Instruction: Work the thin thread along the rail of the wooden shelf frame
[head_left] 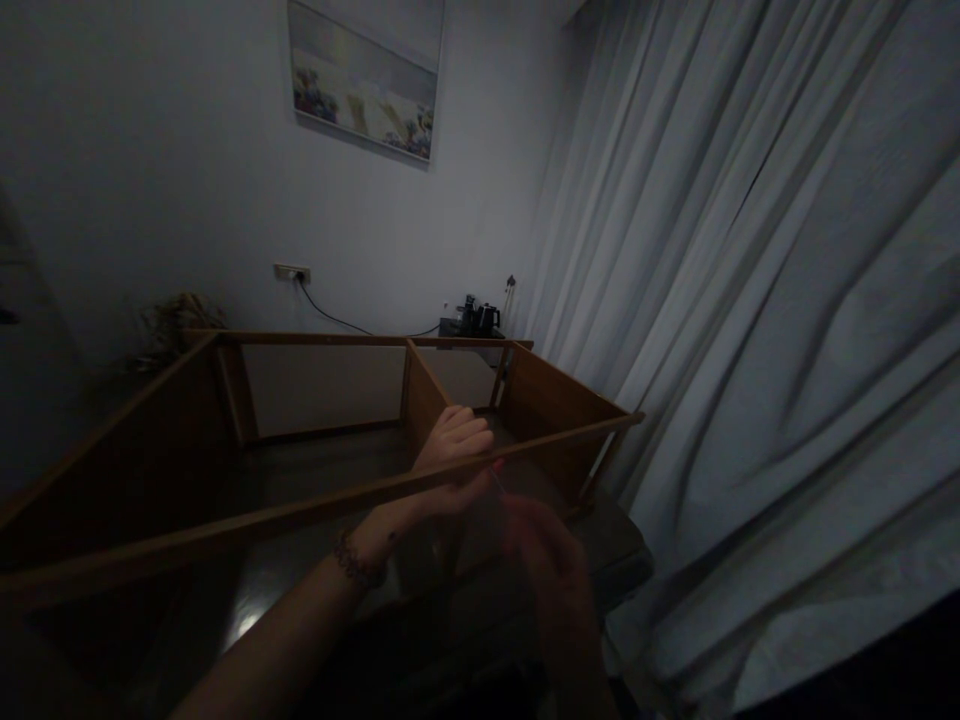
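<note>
A wooden cabinet frame (315, 510) lies on its back on the floor, with a divider (420, 395) inside it. My left hand (454, 455) is wrapped round the frame's near rail, fingers curled over the top. A bracelet (356, 565) sits on that wrist. My right hand (551, 565) hovers just below and right of the left hand. It is dark and smeared by motion, and a thin red-tipped thing (499, 478) shows near its fingertips. I cannot make out how its fingers are set.
A long white curtain (750, 350) hangs close on the right. A picture (365, 80) hangs on the far wall above a socket (291, 272) with a black cable. A kettle (480, 320) stands behind the frame. A dried plant (169, 325) is at the left.
</note>
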